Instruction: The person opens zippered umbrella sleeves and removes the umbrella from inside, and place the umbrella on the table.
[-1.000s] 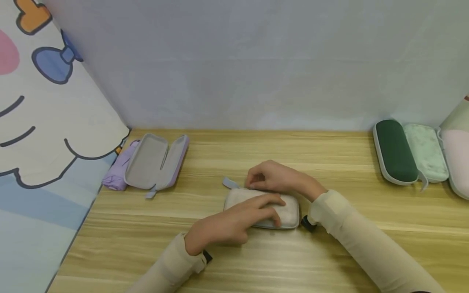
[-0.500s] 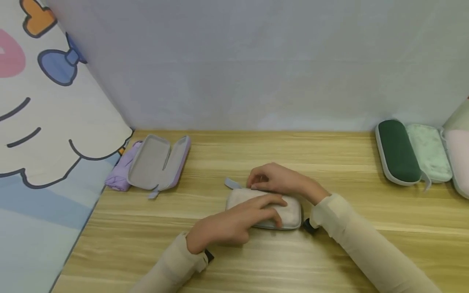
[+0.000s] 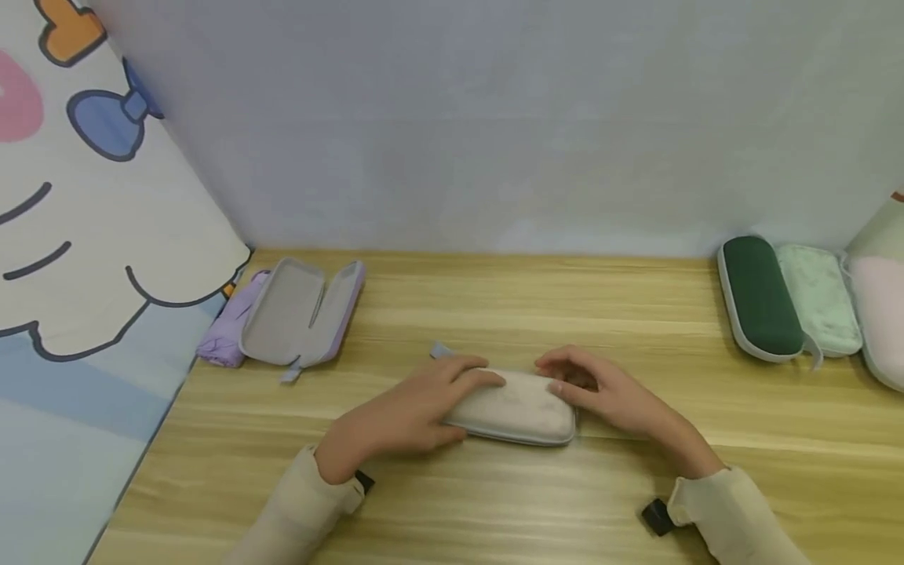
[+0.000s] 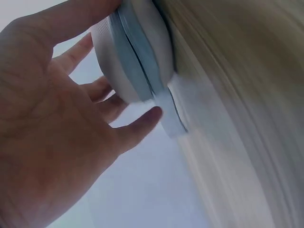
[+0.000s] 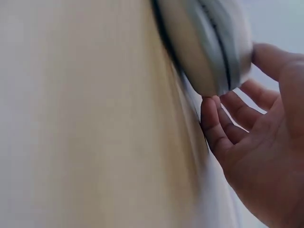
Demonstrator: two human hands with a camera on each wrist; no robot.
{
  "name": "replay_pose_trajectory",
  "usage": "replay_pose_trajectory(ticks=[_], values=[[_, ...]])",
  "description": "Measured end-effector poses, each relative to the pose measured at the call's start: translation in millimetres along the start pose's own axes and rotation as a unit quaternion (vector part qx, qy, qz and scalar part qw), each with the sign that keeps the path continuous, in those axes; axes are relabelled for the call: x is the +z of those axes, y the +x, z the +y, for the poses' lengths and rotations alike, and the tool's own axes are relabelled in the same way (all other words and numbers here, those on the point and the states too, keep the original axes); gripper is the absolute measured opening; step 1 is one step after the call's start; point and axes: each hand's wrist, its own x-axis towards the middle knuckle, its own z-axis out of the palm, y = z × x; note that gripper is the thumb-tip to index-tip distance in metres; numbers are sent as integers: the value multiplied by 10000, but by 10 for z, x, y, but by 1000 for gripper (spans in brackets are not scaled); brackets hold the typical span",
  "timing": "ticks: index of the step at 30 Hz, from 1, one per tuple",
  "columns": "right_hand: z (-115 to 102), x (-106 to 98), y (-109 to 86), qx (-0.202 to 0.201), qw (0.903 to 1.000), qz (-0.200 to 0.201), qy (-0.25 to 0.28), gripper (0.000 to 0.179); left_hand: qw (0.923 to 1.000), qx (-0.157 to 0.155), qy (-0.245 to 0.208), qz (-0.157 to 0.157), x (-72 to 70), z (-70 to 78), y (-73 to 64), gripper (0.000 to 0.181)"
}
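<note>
A white hard-shell zip case (image 3: 523, 406) lies lengthwise on the table in the head view. My left hand (image 3: 395, 420) grips its left end, fingers over the top and thumb at the front edge. At the right end, my right hand (image 3: 617, 399) has its thumb on the top corner and its fingers bent round the back. In the left wrist view the pale blue zipper edge runs toward a fabric pull tab (image 4: 170, 116) close to a fingertip. Fingertips touch the case's rounded end (image 5: 209, 80) in the right wrist view. The zipper seam looks closed there.
An open purple case (image 3: 286, 314) with grey lining stands at the left, beside a folded purple fabric bundle (image 3: 229, 329). At the right lie a dark green case (image 3: 763, 294), a mint case (image 3: 822, 302) and a pink one (image 3: 883, 314). A pale wall covering (image 3: 494, 133) rises behind the table.
My right hand has left the back zipper edge and moved right to the case's end. My left hand has slid left from the top of the case to its left end.
</note>
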Motion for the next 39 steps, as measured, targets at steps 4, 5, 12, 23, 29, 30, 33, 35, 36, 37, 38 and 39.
replay_pose_trajectory(ticks=[4,5,12,23,29,30,33,35,36,37,38,39], values=[[75,-8,-173,-92,9996,-107,233,46,9998,-156,-130,43,-6,-132,-60,87],[88,-13,-198,-121,9993,-181,289,50,9998,-130,-146,103,-6,-161,-62,88],[78,21,-274,145,9965,-821,86,86,9986,35,-437,308,9,-259,-26,86],[131,-31,-279,139,9978,-484,422,88,9961,-267,-773,329,4,-261,1,79],[170,-34,-284,97,9946,-469,921,82,9880,-644,-1378,288,-19,-280,-7,71],[175,-37,-280,75,9942,-465,964,81,9859,-742,-1475,290,-23,-276,-12,70],[188,-48,-273,51,9929,-438,1107,80,9783,-1122,-1702,373,-38,-251,-26,66],[202,-58,-273,71,9926,-371,1157,78,9730,-1366,-1795,485,-46,-234,-31,65],[209,-64,-274,77,9926,-331,1165,78,9719,-1448,-1772,554,-45,-231,-29,64],[214,-67,-278,85,9926,-284,1179,77,9715,-1475,-1748,619,-44,-230,-23,63],[222,-70,-283,87,9926,-236,1187,76,9715,-1484,-1716,689,-42,-230,-17,62],[232,-72,-287,66,9928,-192,1178,75,9719,-1477,-1676,744,-38,-233,-9,61]])
